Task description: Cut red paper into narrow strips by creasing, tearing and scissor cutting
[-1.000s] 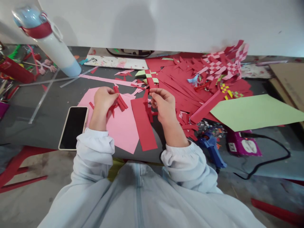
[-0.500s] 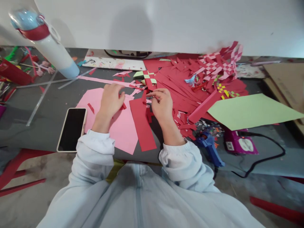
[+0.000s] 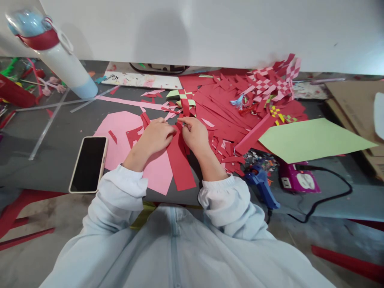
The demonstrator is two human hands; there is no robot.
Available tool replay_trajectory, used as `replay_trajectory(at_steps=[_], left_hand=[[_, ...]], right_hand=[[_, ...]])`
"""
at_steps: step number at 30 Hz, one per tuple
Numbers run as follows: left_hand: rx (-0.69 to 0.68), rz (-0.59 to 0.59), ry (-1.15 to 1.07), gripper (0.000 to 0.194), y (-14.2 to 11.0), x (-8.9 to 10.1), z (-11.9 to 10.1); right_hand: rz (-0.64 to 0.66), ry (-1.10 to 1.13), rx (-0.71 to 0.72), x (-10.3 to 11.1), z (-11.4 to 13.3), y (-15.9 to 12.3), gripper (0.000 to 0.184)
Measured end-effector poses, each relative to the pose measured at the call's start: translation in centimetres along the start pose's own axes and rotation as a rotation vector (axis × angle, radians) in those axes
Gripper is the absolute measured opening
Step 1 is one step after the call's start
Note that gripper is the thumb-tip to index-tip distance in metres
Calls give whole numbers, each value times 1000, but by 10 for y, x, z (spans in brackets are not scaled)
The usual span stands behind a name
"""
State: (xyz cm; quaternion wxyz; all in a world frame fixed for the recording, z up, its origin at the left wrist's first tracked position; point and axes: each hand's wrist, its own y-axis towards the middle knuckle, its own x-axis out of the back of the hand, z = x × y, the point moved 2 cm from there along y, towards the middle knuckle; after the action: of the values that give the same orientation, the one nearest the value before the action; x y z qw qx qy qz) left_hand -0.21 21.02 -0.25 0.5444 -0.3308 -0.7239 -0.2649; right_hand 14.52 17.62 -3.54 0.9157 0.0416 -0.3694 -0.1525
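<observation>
The tabletop [image 3: 55, 170] left of the phone [image 3: 88, 165] offers passage; farther back, the bottle [image 3: 64, 66] blocks.

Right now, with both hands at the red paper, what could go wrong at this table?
The smartphone lies near the grey table's front edge, beside the left sleeve; that arm could nudge it off. The blue glue gun lies near small red paper scraps; if hot, which the picture cannot show, it might scorch them. The left hand and right hand crowd the far end of the red paper rectangle, so a tug might crease it.
</observation>
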Motion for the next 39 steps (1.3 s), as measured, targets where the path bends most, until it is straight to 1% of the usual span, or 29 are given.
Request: replay_trajectory(at_steps=[9, 13, 17, 19, 21, 24, 26, 28, 30, 33, 37, 39], left_hand=[[12, 9, 0, 35, 0, 2, -2], [45, -22, -50, 34, -2, 4, -2], [108, -55, -156, 34, -4, 4, -1], [151, -73, -199, 34, -4, 4, 0], [217, -114, -238, 33, -5, 6, 1], [310, -222, -304, 33, -7, 9, 1], [331, -281, -353, 35, -7, 11, 2], [319, -312, -401, 40, -7, 11, 2], [286, -328, -446, 40, -6, 11, 3], [246, -337, -481, 30, -4, 10, 5], [268, -308, -503, 14, -4, 10, 7], [276, -293, -566, 13, -4, 13, 6]], right_hand=[[-48, 111, 17, -3, -5, 6, 41], [-118, 241, 2, 1, -4, 6, 38], [-211, 411, 22, 6, -2, 6, 34], [-236, 513, 4, 8, -2, 6, 31], [-233, 625, -67, 9, -3, 6, 29], [-198, 768, -171, 11, -3, 5, 32], [-173, 830, -172, 13, -1, 4, 34], [-148, 885, -146, 16, 2, 3, 34], [-125, 942, -141, 17, 4, 2, 33], [-89, 978, -154, 17, 5, 2, 34], [-74, 993, -139, 13, 1, 5, 36], [-94, 976, -158, 11, -1, 5, 37]])
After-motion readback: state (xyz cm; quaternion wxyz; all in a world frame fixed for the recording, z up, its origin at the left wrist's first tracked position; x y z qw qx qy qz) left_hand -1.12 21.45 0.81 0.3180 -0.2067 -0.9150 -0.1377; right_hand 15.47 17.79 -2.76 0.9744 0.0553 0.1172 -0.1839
